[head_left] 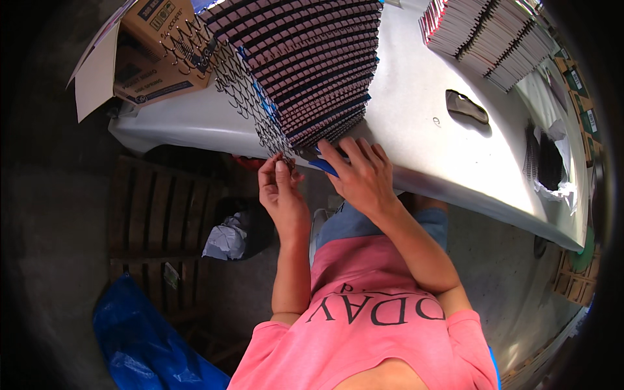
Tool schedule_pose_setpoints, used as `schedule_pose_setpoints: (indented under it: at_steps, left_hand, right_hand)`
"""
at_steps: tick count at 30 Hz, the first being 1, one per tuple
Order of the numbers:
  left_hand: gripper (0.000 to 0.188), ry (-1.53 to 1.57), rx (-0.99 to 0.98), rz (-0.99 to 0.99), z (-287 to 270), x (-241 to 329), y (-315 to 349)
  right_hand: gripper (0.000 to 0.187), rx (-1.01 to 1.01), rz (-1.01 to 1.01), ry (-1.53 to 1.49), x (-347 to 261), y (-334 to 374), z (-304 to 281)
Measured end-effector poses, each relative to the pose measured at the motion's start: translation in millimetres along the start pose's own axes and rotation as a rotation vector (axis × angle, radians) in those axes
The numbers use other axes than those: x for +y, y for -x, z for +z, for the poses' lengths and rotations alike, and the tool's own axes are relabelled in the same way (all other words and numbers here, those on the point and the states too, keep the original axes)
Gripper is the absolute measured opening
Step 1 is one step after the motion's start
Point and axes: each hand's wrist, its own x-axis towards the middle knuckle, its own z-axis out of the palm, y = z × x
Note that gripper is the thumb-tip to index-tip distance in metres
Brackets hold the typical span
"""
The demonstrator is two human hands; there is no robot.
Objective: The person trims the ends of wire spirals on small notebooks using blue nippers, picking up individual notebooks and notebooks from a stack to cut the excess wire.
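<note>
A tall stack of spiral-bound notebooks [305, 71] stands at the table's near edge, its dark coil bindings facing me in rows. Long loose ends of the dark wire coils [237, 88] stick out from its left side. With bent fingers, my left hand [286, 201] pinches a coil's wire end at the stack's lowest near corner. Gripped in my right hand [367, 179] is a pair of blue-handled pliers [323, 166]. Their jaws point left, close to the wire between my hands; whether they touch it I cannot tell.
An open cardboard box [153, 58] sits at the table's far left. More notebooks [487, 36] are piled at the far right of the white table [416, 117], near a dark flat object [467, 107]. Below lie a wooden pallet [153, 208], a bin with crumpled paper [227, 237] and blue plastic sheeting [149, 338].
</note>
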Motion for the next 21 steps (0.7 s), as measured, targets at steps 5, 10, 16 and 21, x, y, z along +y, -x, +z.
schedule_pose_setpoints:
  at_steps: [5, 10, 16, 21]
  left_hand:
    - [0.024, -0.782, 0.053, 0.573, 1, -8, 5]
    - [0.024, -0.595, 0.149, 0.500, -4, 14, -9]
    - [0.028, 0.633, -0.162, -0.452, -37, 7, -20]
    - [0.031, 0.635, -0.186, -0.372, -30, 11, -29]
  right_hand:
    - [0.039, -0.136, 0.194, -0.319, -1, 0, 0]
    - [0.041, -0.076, 0.078, -0.079, 1, 3, 0]
    - [0.046, -0.056, 0.137, -0.193, -2, 1, -15]
    - [0.046, -0.038, 0.153, -0.213, 2, -1, -13]
